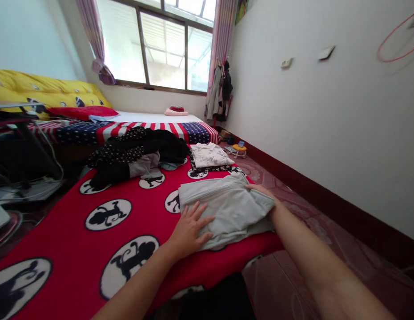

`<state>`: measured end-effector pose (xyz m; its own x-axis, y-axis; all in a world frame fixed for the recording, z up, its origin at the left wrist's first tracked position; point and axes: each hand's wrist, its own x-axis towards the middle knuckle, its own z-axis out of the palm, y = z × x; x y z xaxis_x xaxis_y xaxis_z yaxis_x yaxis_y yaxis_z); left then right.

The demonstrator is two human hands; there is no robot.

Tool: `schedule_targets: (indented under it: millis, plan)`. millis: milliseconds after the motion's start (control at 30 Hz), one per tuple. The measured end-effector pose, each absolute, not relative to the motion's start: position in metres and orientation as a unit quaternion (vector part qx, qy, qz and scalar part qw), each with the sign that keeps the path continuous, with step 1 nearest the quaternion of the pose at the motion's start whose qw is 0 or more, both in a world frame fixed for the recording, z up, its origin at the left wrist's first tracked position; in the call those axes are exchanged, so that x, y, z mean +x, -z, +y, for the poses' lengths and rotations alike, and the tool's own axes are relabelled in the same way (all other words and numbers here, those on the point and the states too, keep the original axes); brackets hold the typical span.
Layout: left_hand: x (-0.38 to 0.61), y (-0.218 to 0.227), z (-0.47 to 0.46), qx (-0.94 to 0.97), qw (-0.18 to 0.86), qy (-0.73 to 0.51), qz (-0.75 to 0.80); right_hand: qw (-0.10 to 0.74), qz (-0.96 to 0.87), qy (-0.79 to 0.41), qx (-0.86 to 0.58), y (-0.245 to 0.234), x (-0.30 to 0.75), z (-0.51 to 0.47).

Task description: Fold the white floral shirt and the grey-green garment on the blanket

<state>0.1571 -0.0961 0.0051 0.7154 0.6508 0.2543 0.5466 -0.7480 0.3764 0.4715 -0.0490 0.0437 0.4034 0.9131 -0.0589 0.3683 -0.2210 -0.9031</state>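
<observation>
A light grey folded garment [223, 209] lies near the right edge of the red blanket, with a long zip or seam line across its upper part. Pressed flat on its left side is my left hand [191, 229], fingers spread. At the garment's right side, my right hand [262, 193] grips the edge, its fingers partly hidden by the cloth. Just beyond lies a folded white patterned top [210, 155] on a dark floral folded cloth [202, 169]. To the left, black clothes [160, 144] sit in a loose heap with a grey piece among them.
The red blanket [73, 240] has black monkey figures in white ovals. Behind it stands a bed with a stars-and-stripes cover [143, 129]. A small yellow stool [239, 148] stands on the tiled floor by the wall. Electronics and cables [26, 178] are at left.
</observation>
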Motion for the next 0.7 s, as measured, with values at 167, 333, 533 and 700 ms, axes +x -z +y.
schedule_targets:
  millis: [167, 333, 533, 700]
  plan:
    - [0.152, 0.008, -0.101, 0.926, 0.082, -0.196, 0.311, 0.382, -0.422, -0.308, -0.762, -0.044, 0.51, -0.054]
    - [0.151, 0.007, -0.105, 0.913, 0.071, -0.242, 0.321, 0.298, -0.432, -0.288, -0.801, -0.048, 0.515, -0.091]
    - [0.152, 0.004, -0.106, 0.899, 0.09, -0.297, 0.309, 0.326, -0.565, -0.2, -0.731, -0.056, 0.514, -0.117]
    - [0.152, 0.005, -0.103, 0.872, 0.149, -0.353, 0.305, 0.14, -0.574, 0.03, -0.806, -0.049, 0.5, -0.127]
